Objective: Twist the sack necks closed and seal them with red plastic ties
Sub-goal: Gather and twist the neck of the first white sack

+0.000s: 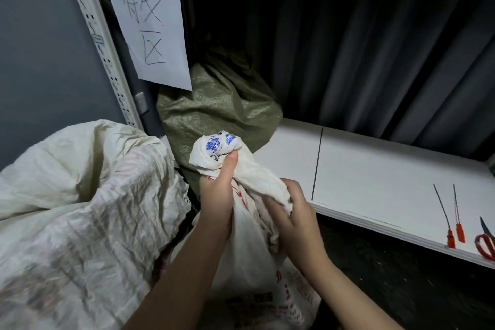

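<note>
Both hands (217, 195) (294, 211) gripping crinkled woven sack neck (241, 166), bunched

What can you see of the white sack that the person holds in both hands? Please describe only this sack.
The white sack looks like woven plastic cloth, creased, with red print on its body and blue print near the top. It stands low in front of the person, its neck gathered into a bunch that points up. The left hand grips the neck, thumb up against the bunched top; the right hand grips the cloth just beside it. No tie shows on the neck. Its bottom is out of view.
</note>
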`<state>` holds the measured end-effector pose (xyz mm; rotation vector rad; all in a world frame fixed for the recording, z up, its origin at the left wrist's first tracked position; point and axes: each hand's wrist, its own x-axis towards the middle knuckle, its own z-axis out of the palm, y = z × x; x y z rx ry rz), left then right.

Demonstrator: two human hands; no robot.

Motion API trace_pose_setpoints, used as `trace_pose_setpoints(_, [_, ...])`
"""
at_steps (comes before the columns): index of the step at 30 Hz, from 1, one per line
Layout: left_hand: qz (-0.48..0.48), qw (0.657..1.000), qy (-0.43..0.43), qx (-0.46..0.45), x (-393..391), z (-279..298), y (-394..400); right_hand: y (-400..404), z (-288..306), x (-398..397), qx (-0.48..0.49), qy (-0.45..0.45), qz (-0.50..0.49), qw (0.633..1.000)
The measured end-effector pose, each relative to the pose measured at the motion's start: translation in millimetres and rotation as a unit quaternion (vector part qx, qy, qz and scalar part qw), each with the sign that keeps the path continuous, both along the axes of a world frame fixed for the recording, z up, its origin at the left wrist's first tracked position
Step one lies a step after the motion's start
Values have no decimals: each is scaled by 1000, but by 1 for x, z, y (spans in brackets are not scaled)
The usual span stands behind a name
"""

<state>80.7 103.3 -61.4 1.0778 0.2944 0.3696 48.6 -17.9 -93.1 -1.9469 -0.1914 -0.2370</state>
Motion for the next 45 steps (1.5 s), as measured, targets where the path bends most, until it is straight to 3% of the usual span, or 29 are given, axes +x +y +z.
trace_pose_setpoints(2, [-10,1000,-5,4,-2,0,-1,2,3,2,207,124,46,969])
trace_pose_setpoints(4, [-49,999,3,-17,-2,-5,0,0,1,4,371,280,110,878])
trace_pose_setpoints(6, [-122,992,15,-36,-4,-6,1,-4,-1,1,443,394,150,791])
trace_pose_setpoints(8, [-153,988,9,-29,-5,-5,1,-6,-6,2,450,435,171,761])
trace_pose_setpoints(9, [-144,989,4,-23,-4,-5,2,-4,-9,3,442,434,174,765])
trace_pose_setpoints(10, [-125,992,1,-9,-4,-3,3,-1,-12,4,410,418,163,794])
trace_pose_setpoints(11, [-103,995,-4,8,-4,-1,4,2,-14,5,345,383,145,844])
trace_pose_setpoints(13, [-76,996,-19,36,1,-1,6,5,-19,10,143,257,67,953])
trace_pose_setpoints(15, [-57,996,-15,61,4,0,3,3,-17,13,-25,65,-34,997])
trace_pose_setpoints(17, [-48,996,-13,76,6,1,-2,3,-6,17,-98,-52,-12,994])
trace_pose_setpoints(18, [-41,996,-12,80,8,1,-5,6,-2,18,-95,-53,38,993])
trace_pose_setpoints(20, [-43,996,-2,74,8,3,-8,13,4,19,-33,30,121,992])
trace_pose_setpoints(22, [-94,995,17,23,7,4,-7,16,3,25,6,94,132,987])
trace_pose_setpoints(26, [-276,953,86,-89,-1,5,-5,7,-2,31,60,122,132,982])
trace_pose_setpoints(29, [-324,938,83,-96,1,-1,-4,3,-5,35,35,114,130,984])
trace_pose_setpoints(35, [-306,949,69,38,9,-15,-11,7,-21,33,17,68,24,997])
trace_pose_setpoints(37, [-269,946,59,173,9,-20,-13,12,-21,32,32,49,-5,998])
trace_pose_setpoints(39, [-234,918,79,311,8,-31,-15,15,-22,35,51,40,-32,997])
trace_pose_setpoints(41, [-208,924,75,312,5,-31,-19,19,-22,38,34,31,-29,999])
trace_pose_setpoints(45, [-157,956,18,246,9,-28,-23,23,-14,31,-121,-1,17,993])
